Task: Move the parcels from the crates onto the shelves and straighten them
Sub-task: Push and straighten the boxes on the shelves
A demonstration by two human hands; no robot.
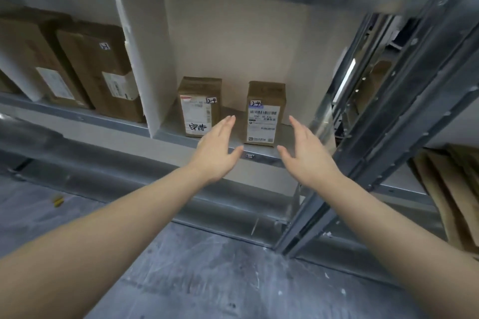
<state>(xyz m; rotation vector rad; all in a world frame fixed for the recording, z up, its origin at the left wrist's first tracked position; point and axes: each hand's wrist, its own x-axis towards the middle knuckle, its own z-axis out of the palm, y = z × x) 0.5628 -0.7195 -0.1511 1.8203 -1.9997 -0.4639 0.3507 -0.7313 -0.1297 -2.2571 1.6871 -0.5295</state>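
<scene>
Two small brown parcels stand upright on the metal shelf (233, 141) in the bay marked 2-4. The left parcel (199, 106) carries a white label with handwriting. The right parcel (263, 114) shows a barcode label and stands at the shelf's front edge. My left hand (217, 149) is held out with straight fingers just left of the right parcel, palm facing it. My right hand (307, 153) mirrors it on the parcel's right side. Neither hand touches the parcel; a small gap shows on each side.
Larger brown boxes (103, 72) fill the neighbouring bay at the left, behind a white divider (145, 59). A slanted metal upright (388, 124) runs down the right side. Flat cardboard packets (451, 194) lean at the far right. Grey concrete floor (207, 280) lies below.
</scene>
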